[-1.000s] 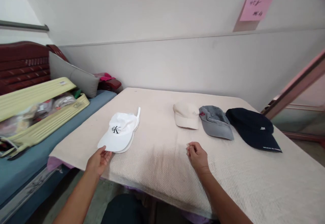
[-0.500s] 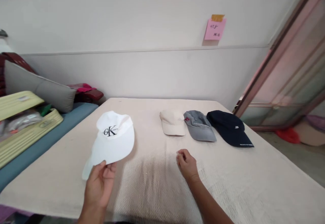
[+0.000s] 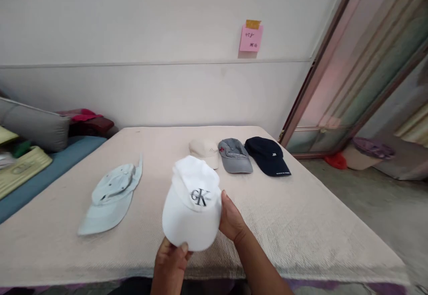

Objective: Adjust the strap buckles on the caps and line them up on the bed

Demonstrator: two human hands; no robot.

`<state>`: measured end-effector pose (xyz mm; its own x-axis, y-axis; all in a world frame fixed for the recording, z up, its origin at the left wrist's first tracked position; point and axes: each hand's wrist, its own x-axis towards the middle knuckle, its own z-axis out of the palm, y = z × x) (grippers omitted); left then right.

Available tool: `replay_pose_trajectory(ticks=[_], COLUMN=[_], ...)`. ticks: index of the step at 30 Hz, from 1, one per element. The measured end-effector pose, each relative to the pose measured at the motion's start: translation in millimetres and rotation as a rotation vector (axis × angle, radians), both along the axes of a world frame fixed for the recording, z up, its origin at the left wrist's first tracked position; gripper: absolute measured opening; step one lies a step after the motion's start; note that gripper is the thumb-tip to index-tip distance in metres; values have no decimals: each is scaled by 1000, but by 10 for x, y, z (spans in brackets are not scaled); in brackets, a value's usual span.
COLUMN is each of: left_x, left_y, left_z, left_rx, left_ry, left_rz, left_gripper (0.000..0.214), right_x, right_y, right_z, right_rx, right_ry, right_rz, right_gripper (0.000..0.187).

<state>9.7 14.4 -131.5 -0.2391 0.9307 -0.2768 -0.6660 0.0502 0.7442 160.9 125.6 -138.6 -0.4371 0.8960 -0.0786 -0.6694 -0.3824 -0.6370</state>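
A white baseball cap (image 3: 192, 217) with black "CK" letters is held above the cloth, its brim towards me. My left hand (image 3: 172, 255) pinches the front edge of the brim, thumb on top. At the cap's right side is my right hand (image 3: 232, 219), closed against it, with some fingers hidden behind the crown. To the left lies a pale blue cap (image 3: 112, 212), its strap sticking up at the back. Behind the white cap, a beige cap (image 3: 201, 147), a grey cap (image 3: 235, 163) and a navy cap (image 3: 267, 154) sit in a row, the beige one partly covered.
A cream cloth (image 3: 301, 228) covers the table or bed. Behind it rises a white wall (image 3: 150, 94) with a pink note (image 3: 250, 39) taped on. Left of it are a grey cushion (image 3: 40, 123) and a blue seat (image 3: 72, 159). A bin (image 3: 363, 156) stands by the sliding door at right.
The white cap has moved right, away from the pale blue cap it was covering, in my left hand. My right hand has come to its side. The view has turned right.
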Motion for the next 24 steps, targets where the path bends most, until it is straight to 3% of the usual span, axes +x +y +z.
replay_pose_trajectory(ticks=[4, 6, 8, 12, 16, 18, 21, 24], left_x=[-61, -210, -352, -481, -512, -527, -549, -576], left_y=[21, 163, 367, 730, 814, 773, 693, 660], left_z=[-29, 62, 159, 249, 256, 259, 246, 220], left_rx=[-85, -89, -112, -243, -283, -294, -245, -218], left_ry=[-8, -105, -221, -301, -223, -185, -156, -165], left_rz=[-428, -513, -473, -255, -61, -60, -174, -232], left_gripper=[34, 30, 29, 24, 28, 28, 33, 34], right_x=[275, 389, 444, 415, 386, 383, 367, 354], right_y=[-41, -66, -117, -228, -247, -230, -188, -135], right_z=[75, 89, 94, 73, 49, 57, 81, 85], right_rx=[11, 36, 54, 96, 96, 97, 92, 82], right_ry=[2, -23, -78, -175, -142, -88, 9, 55], right_rz=[-99, -65, 2, 189, 291, 292, 207, 138], right_gripper=[42, 46, 43, 35, 30, 32, 40, 30])
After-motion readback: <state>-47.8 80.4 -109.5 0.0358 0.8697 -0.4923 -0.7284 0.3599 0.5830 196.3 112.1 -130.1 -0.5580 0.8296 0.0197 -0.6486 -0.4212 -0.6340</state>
